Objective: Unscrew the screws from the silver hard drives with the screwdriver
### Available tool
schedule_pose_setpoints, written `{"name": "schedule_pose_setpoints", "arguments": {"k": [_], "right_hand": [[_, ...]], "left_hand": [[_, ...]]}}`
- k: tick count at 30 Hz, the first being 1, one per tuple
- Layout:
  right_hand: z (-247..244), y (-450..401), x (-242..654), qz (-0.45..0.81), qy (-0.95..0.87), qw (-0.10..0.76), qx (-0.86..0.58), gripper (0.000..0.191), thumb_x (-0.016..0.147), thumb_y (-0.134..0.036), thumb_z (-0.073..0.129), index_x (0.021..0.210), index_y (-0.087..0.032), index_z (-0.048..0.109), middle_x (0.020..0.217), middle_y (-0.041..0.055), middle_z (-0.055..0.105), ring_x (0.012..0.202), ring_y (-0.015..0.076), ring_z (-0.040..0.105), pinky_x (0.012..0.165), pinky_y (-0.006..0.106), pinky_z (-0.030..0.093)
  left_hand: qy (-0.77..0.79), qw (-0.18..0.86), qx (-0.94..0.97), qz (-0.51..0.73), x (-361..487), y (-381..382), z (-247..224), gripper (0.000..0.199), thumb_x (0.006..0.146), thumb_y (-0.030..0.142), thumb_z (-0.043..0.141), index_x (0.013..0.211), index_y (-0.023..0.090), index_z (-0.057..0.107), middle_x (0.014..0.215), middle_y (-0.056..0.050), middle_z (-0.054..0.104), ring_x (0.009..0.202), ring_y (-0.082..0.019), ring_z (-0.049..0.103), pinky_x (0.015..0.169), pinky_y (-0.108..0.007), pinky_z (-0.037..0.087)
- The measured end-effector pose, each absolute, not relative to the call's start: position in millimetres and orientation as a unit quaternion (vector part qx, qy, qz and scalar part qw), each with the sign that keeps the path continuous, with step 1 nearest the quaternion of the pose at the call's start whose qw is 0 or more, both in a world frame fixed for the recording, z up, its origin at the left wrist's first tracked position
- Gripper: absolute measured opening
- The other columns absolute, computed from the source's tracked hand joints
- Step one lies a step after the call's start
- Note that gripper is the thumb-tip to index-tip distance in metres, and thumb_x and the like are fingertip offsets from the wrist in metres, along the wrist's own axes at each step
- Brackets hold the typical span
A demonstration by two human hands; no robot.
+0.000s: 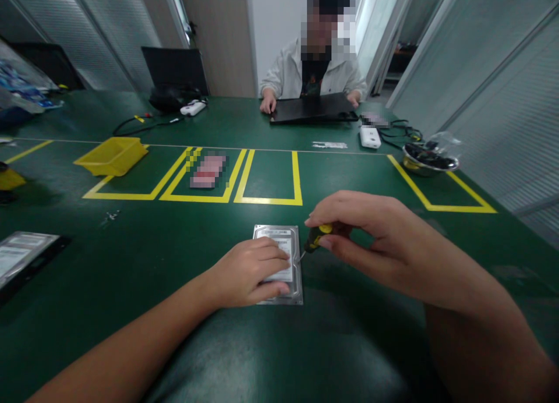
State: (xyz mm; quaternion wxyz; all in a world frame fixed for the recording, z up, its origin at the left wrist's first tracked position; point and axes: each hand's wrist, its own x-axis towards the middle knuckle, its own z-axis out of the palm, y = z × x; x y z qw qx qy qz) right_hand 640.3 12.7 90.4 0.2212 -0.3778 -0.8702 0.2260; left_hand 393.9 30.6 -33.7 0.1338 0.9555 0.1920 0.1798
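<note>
**Braced from one side, worked from the other**

The hard drive [297, 293] lies flat on the green desk [196, 350], directly in front of the wearer, where both arms can reach it from opposite sides. The left hand [257, 269] rests on its label, fingers slightly spread and gripping nothing; laid this way, they probably keep the light case from turning or sliding. The hand comes in from the left, so the right edge stays exposed.

At that edge the right hand [371, 225] holds a short screwdriver [315, 239], its fingers closed in a narrow pinch around the dark and yellow handle. The shaft slants down to the case's rim; whether the tip sits in a screw is too small to tell. A fingertip grip like this seems suited to turning with control rather than force.

Some tiny metal pieces [112, 215] lie well apart to the left, seemingly out of the way of both forearms. Beyond them, a yellow bin [111, 158] stands partly over a taped outline [124, 196], perhaps its marked place.
</note>
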Motion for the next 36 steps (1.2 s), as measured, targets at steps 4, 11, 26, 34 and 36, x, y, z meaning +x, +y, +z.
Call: {"name": "schedule_pose_setpoints", "arguments": {"k": [4, 11, 26, 34, 36], "right_hand": [[88, 13, 637, 0.196, -0.866, 0.234, -0.396, 0.015, 0.094, -0.027, 0.056, 0.099, -0.02, 0.069, 0.096, 0.0038, 0.061, 0.082, 0.0139, 0.057, 0.069, 0.027, 0.042], [89, 12, 639, 0.169, -0.872, 0.24, -0.391, 0.012, 0.092, -0.023, 0.058, 0.1, -0.021, 0.068, 0.093, 0.0026, 0.063, 0.082, 0.0136, 0.057, 0.07, 0.026, 0.043], [90, 13, 639, 0.178, -0.869, 0.251, -0.388, 0.013, 0.091, -0.021, 0.058, 0.096, -0.022, 0.07, 0.099, 0.0036, 0.064, 0.087, 0.0154, 0.06, 0.073, 0.027, 0.046], [89, 10, 636, 0.129, -0.86, 0.247, -0.427, 0.008, 0.091, -0.026, 0.061, 0.093, -0.021, 0.067, 0.089, 0.0026, 0.063, 0.079, 0.0155, 0.058, 0.067, 0.028, 0.041], [89, 8, 635, 0.128, -0.861, 0.243, -0.429, 0.008, 0.091, -0.026, 0.06, 0.091, -0.021, 0.067, 0.088, 0.0027, 0.062, 0.078, 0.0152, 0.056, 0.066, 0.028, 0.04]], "left_hand": [[0.184, 0.135, 0.954, 0.195, 392, 30, -35, 0.03, 0.094, 0.039, 0.056, 0.109, 0.015, 0.066, 0.11, -0.009, 0.07, 0.104, -0.024, 0.061, 0.096, -0.039, 0.046], [0.261, 0.126, 0.925, 0.245, 388, 33, -36, 0.018, 0.094, 0.027, 0.053, 0.097, 0.016, 0.066, 0.094, -0.007, 0.069, 0.093, -0.022, 0.061, 0.091, -0.04, 0.047], [0.529, 0.157, 0.79, 0.267, 379, 48, -50, 0.045, 0.082, 0.043, 0.063, 0.117, 0.018, 0.051, 0.114, -0.009, 0.058, 0.105, -0.028, 0.052, 0.09, -0.045, 0.045], [0.528, 0.22, 0.781, 0.252, 377, 55, -57, 0.056, 0.082, 0.047, 0.066, 0.126, 0.018, 0.049, 0.115, -0.009, 0.063, 0.109, -0.029, 0.053, 0.094, -0.047, 0.043], [0.525, 0.221, 0.784, 0.247, 377, 56, -56, 0.056, 0.082, 0.048, 0.065, 0.127, 0.019, 0.049, 0.115, -0.009, 0.064, 0.11, -0.029, 0.053, 0.094, -0.048, 0.043]]}}
